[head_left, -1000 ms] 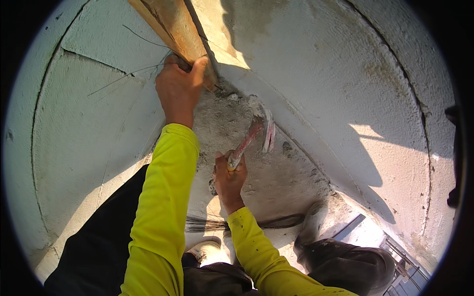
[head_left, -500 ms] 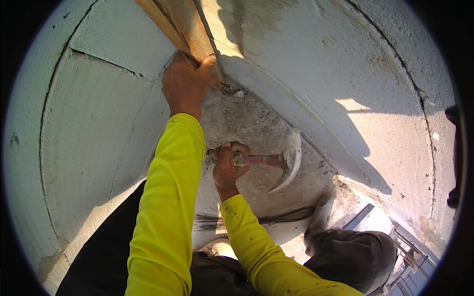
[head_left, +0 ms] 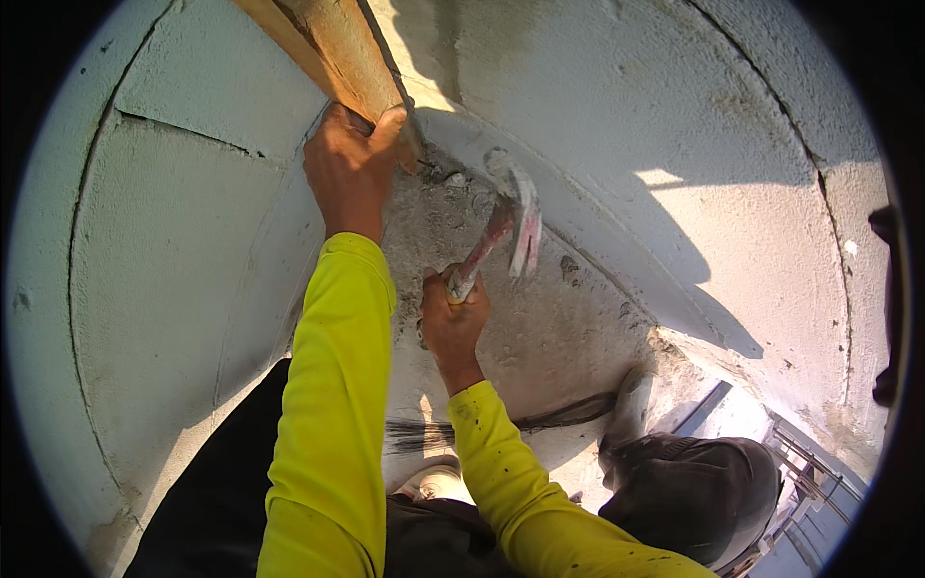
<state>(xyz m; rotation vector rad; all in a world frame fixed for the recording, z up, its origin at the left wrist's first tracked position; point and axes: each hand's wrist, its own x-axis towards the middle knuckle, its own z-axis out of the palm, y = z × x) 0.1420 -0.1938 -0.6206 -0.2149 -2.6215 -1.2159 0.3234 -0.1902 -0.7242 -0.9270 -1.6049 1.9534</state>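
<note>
My left hand (head_left: 352, 173) is closed round the lower end of a rough wooden post (head_left: 352, 53), which stands in the corner between two pale walls. A small dark piece, perhaps a nail, sticks out at the foot of the post, too small to be sure. Lower down, my right hand (head_left: 453, 323) is wrapped round the handle of a claw hammer (head_left: 494, 231). Its worn handle shows red and grey, and the whitish head is raised up and to the right of the hand, a little right of the post's foot. The claw points down.
Pale block walls (head_left: 173, 241) rise on the left and right (head_left: 597, 116). Rough concrete floor (head_left: 540, 328) lies between them. A bundle of thin dark wire (head_left: 564, 414) is by my feet. Metal bars (head_left: 809, 472) show at the lower right, beside my dark-trousered knee (head_left: 694, 491).
The hammer has swung from lying sideways to the right to pointing up toward the post's foot, its head now higher and farther left. My left hand still grips the post.
</note>
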